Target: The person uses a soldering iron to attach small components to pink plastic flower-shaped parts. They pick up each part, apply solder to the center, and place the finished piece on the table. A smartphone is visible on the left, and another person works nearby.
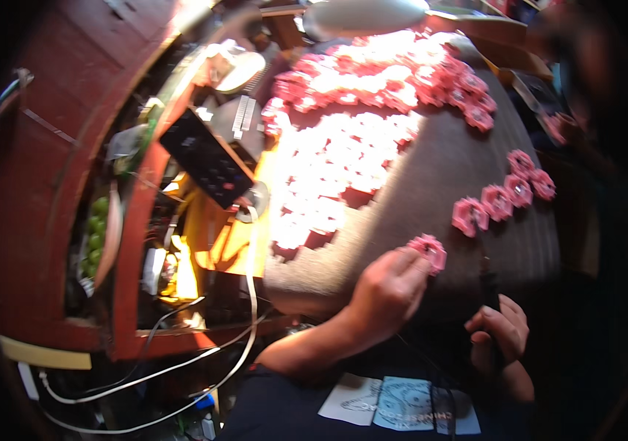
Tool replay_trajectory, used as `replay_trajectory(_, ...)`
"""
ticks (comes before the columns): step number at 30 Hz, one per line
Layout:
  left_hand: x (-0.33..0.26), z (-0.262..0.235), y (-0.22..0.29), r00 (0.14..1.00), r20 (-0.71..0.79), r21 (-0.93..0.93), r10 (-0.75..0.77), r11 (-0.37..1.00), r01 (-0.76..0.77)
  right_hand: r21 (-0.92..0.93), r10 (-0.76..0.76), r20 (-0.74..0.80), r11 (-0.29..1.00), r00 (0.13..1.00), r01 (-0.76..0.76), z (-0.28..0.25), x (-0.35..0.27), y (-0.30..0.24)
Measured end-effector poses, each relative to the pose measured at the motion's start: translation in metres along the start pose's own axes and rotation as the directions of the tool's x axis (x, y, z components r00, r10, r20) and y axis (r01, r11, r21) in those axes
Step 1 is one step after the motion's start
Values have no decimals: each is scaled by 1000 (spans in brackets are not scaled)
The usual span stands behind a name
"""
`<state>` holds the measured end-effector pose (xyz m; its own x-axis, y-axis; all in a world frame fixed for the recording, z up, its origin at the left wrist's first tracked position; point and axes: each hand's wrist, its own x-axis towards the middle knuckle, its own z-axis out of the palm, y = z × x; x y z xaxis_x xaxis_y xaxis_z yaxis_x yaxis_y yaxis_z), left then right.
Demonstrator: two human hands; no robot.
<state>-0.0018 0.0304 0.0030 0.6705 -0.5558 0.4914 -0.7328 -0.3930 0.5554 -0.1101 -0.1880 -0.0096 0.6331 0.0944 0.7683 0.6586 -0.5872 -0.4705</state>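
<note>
My left hand (386, 292) is closed, its fingertips pinching a small pink flower-shaped piece (433, 255) above the near part of a dark grey work surface (431, 176). At the right, my right hand (503, 329) wraps round the black handle of what looks like a soldering iron (489, 287). Its thin metal shaft points away from me, the tip close to a row of loose pink pieces (497, 203). Whether the tip touches the nearest one, I cannot tell. Many more pink pieces (402, 88) cover the far and left areas, partly washed out by sunlight.
Left of the work surface lies a dark phone (207, 158), with a white cable (253, 272) running down past my left forearm. Red-brown wooden framing (126, 279) holds clutter and something green (95, 235). A pale rounded object (365, 18) stands at the far edge.
</note>
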Motion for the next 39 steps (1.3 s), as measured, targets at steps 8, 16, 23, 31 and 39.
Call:
replay_trajectory(8,-5,6,-3,999,-43,-8,2,1000,-2,-50,-20,3,999,1000,20,20,21,11)
replay_trajectory(16,-4,6,-3,999,-38,20,21,1000,-21,-97,-15,31,995,999,18,38,32,27)
replay_trajectory(23,-2,8,-5,997,-73,-4,39,999,-39,-185,36,179,983,983,-2,46,52,29)
replay_trajectory(31,-2,3,0,998,-58,11,36,999,-36,-211,85,172,976,981,-47,48,50,29)
replay_trajectory(39,-1,2,0,998,-52,0,37,999,-37,-229,116,182,971,976,-73,49,44,33)
